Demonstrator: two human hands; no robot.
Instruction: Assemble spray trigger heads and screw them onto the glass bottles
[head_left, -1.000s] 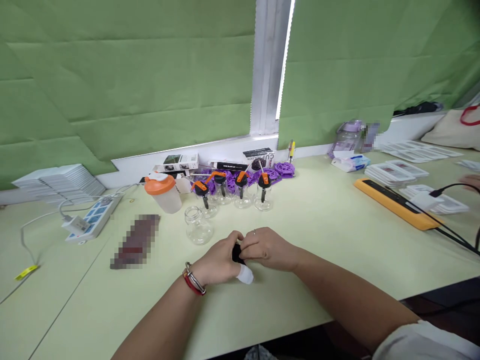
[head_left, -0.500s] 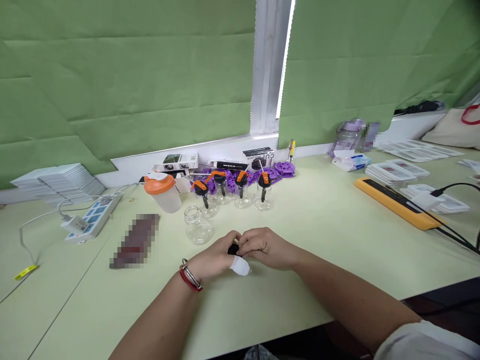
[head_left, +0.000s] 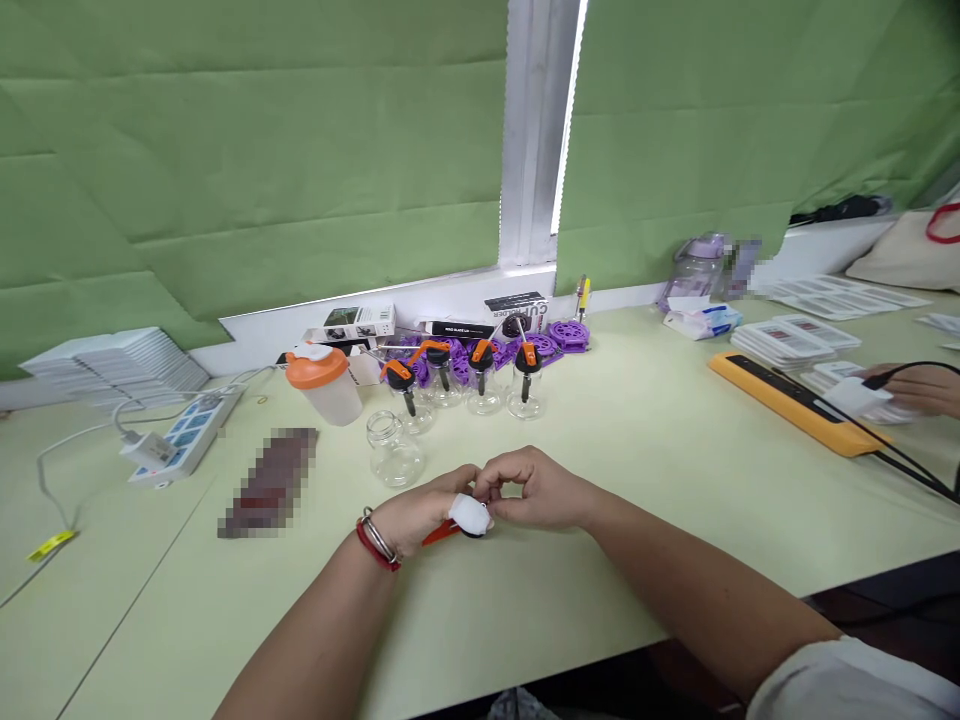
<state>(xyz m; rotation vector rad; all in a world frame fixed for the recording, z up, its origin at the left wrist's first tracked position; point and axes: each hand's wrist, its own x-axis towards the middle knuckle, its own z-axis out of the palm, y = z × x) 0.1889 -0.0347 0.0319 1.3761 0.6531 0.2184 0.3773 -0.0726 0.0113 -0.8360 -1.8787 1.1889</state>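
My left hand [head_left: 424, 515], its thumb wrapped in white, is closed around a black and orange dispenser lid [head_left: 439, 533]. The orange part sticks out below the thumb, and most of the black part is covered by the fingers. My right hand [head_left: 536, 488] pinches at the lid's right side, where something small and shiny shows between the fingertips, too small to name. Just behind my left hand stands a clear glass jar [head_left: 397, 462] without a lid. Farther back are several similar jars topped with black and orange lids [head_left: 528, 357].
Purple plastic parts [head_left: 570, 337] and boxes [head_left: 360, 321] line the wall. An orange-lidded shaker cup [head_left: 326, 390] and a white power strip [head_left: 187, 435] stand left. On the right lie an orange power strip [head_left: 795, 405] and stacked cards [head_left: 784, 340]. Another person's hand [head_left: 919, 388] reaches in there.
The lid has turned in my left hand, so its orange part now shows below the thumb. My right fingers stay at its side. Another person's hand has appeared at the right edge.
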